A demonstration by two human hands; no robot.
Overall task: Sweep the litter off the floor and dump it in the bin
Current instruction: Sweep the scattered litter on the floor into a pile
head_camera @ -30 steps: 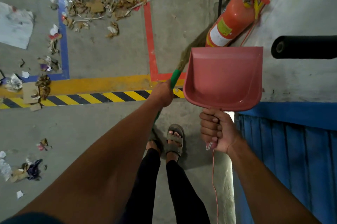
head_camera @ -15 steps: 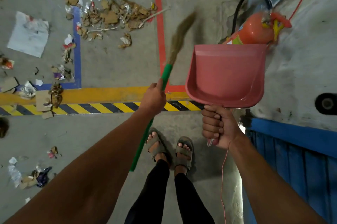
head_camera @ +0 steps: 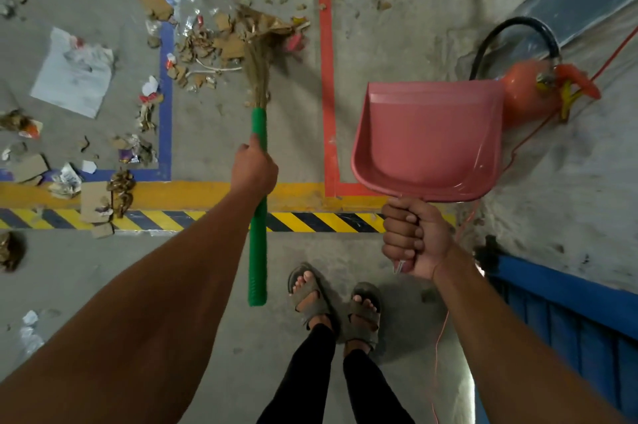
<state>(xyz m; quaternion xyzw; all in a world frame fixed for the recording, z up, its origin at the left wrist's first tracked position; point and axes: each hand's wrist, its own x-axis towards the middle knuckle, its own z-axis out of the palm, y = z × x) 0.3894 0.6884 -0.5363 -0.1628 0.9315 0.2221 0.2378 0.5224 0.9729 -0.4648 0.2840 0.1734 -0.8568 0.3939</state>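
We have the broom [head_camera: 258,133] in our left hand [head_camera: 254,171], fingers wrapped round its green handle, and the pink dustpan [head_camera: 428,144] in our right hand [head_camera: 412,237], fist closed round its grip and the pan held up off the floor, empty as far as we can see. The litter [head_camera: 221,40] lies mostly in the upper middle of the frame, cardboard scraps and wrappers straddling the blue floor line [head_camera: 166,85], with more strewn down the left edge (a sheet of paper [head_camera: 74,73] among them).

The risk, we judge, is scatter: a hard flick of the bristles could fling light scraps farther out or toward the fire extinguisher [head_camera: 528,92] at the right. The thin red cord [head_camera: 440,347] trailing near our feet could also snag.

The broom's long axis runs nearly straight up the frame, bristles at the top reaching the pile, handle end pointing down toward us.
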